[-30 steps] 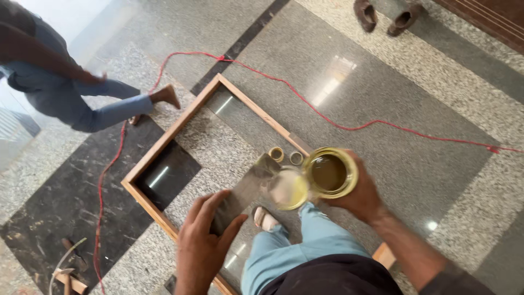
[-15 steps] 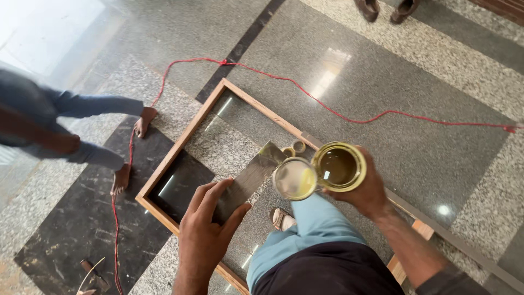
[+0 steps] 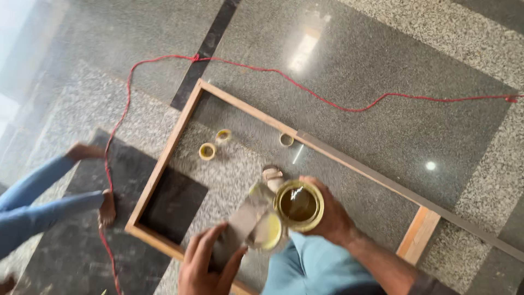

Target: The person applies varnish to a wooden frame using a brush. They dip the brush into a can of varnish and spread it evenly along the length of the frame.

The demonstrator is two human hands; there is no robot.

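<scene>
My right hand [image 3: 334, 221] grips an open round tin [image 3: 298, 205] with a yellow rim and brownish liquid inside. My left hand [image 3: 204, 266] holds a flat grey-brown strip [image 3: 240, 223] whose far end reaches up beside the tin. A pale yellow round lid [image 3: 267, 232] sits against the strip just below the tin. Both hands hover over my knee in light blue trousers [image 3: 311, 265] and my sandalled foot [image 3: 272, 177], inside a rectangular wooden frame [image 3: 164, 158] lying on the stone floor.
Three small round caps [image 3: 207, 151] [image 3: 222, 135] [image 3: 286, 140] lie on the floor inside the frame. A red cord [image 3: 327, 101] snakes across the floor behind and left of the frame. Another person's barefoot legs in blue jeans [image 3: 49, 191] stand at the left.
The view has swung, so the frame now looks larger. The other person has stepped further left and lower. The yellow lid has dropped from beside the tin to below it.
</scene>
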